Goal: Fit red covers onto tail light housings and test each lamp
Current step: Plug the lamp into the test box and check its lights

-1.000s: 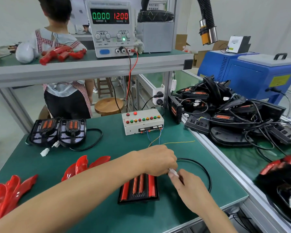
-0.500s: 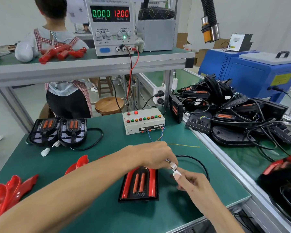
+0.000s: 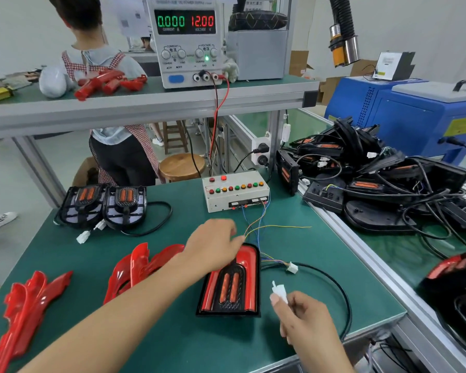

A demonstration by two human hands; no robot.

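One tail light (image 3: 230, 282) with its red cover fitted lies flat on the green bench (image 3: 172, 337), near the front edge, between the two hands. The right hand (image 3: 304, 316) pinches a white connector (image 3: 279, 290) between thumb and fingertips, held up just right of the lamp; the lamp's black cable (image 3: 342, 289) loops across the bench behind that hand. The left hand (image 3: 213, 244) reaches over the lamp's far end with fingers loosely curled, its fingertips at the coloured test wires (image 3: 256, 227); whether it grips them cannot be told. Those wires run from a grey test box (image 3: 234, 192) with rows of coloured buttons to a second white plug (image 3: 292, 267) lying on the bench, apart from the held connector. Loose red covers (image 3: 140, 267) sit in a stack left of the lamp, with more red covers (image 3: 24, 308) at the bench's left edge. Two uncovered black housings (image 3: 105, 204) rest side by side at the back left. On the shelf above, a power supply (image 3: 186, 41) reads 0.000 and 12.00. A heap of black housings with cables (image 3: 382, 181) fills the neighbouring bench to the right.
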